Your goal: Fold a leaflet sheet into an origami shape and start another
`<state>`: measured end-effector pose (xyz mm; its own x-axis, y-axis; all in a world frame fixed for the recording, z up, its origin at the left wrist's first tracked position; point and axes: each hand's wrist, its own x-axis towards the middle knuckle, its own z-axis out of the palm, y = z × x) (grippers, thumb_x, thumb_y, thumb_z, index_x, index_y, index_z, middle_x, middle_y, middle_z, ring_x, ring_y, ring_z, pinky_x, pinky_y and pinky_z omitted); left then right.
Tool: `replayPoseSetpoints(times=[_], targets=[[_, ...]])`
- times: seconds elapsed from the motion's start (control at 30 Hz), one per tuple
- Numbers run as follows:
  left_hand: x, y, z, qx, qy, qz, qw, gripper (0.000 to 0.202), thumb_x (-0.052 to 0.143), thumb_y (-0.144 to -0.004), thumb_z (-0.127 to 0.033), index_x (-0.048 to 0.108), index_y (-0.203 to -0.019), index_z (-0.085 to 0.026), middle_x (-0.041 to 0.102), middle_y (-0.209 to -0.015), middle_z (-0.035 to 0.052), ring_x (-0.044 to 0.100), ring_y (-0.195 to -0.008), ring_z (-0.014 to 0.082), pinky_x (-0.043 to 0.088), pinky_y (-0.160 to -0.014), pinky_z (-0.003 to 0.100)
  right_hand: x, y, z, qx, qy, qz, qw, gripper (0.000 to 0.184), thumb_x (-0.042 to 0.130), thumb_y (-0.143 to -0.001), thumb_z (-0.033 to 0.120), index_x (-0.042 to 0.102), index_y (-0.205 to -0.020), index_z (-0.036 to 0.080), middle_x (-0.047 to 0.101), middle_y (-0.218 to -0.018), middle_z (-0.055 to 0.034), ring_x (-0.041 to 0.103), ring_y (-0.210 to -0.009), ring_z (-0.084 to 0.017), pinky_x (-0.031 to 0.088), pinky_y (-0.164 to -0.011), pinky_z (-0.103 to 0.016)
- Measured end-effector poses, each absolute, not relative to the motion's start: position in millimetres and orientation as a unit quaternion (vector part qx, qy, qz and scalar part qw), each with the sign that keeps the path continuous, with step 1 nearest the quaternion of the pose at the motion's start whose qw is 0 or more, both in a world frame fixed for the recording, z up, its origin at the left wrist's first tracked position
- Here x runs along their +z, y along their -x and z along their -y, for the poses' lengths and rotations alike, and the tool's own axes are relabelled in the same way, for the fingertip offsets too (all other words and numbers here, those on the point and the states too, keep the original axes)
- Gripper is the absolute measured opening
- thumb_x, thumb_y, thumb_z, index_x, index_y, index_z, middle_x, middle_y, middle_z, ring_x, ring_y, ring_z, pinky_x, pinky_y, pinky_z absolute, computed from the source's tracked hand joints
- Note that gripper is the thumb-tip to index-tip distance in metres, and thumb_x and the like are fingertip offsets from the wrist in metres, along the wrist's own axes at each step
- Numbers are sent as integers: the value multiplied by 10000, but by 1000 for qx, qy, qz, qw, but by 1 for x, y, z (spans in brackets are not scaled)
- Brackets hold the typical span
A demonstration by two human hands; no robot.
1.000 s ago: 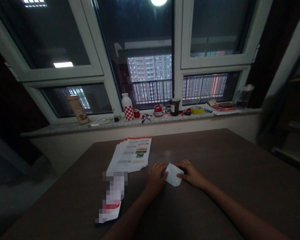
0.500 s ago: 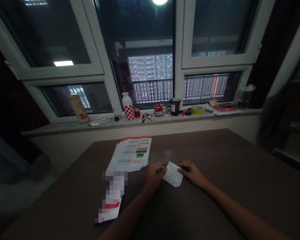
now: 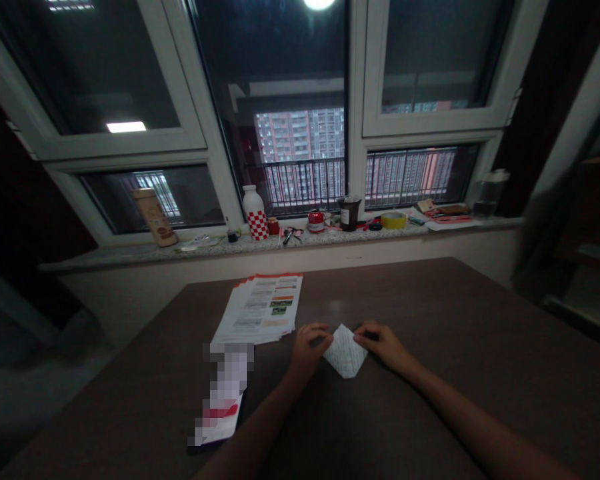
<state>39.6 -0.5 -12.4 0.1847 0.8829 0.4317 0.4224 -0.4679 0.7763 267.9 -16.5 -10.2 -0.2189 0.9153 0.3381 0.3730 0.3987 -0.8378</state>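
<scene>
A small folded sheet of printed paper (image 3: 347,355), roughly diamond-shaped with a blunt lower tip, lies on the brown table (image 3: 420,307) between my hands. At its left edge my left hand (image 3: 309,348) pinches the paper between thumb and fingers. My right hand (image 3: 384,343) grips the opposite edge, its thumb on top of the sheet. Fingertips under or behind the paper are partly hidden.
A fanned stack of printed sheets (image 3: 263,308) lies left of my hands. Nearer me is a blurred white and red item (image 3: 223,400). A checkered bottle (image 3: 255,213), a tape roll (image 3: 393,221) and a tan tumbler (image 3: 155,217) stand on the windowsill.
The paper has turned slightly and shows a broader, more even diamond. My left fingers have shifted a little along its edge, and my right thumb has moved slightly.
</scene>
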Motion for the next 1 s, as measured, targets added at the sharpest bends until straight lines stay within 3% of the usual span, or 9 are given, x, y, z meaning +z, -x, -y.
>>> replayPoseSetpoints(times=[1.0], targets=[[-14,-44,0,482,-692,-473,255,139,650,-761,-325,731,-712,-223,672,-1046,66,593,-1025,258,407,-955,465,-15,-267,13,404,461,633,474,328,646,-760,487,698,-763,164,666,-729,-30,598,-730,-193,447,-715,-299]])
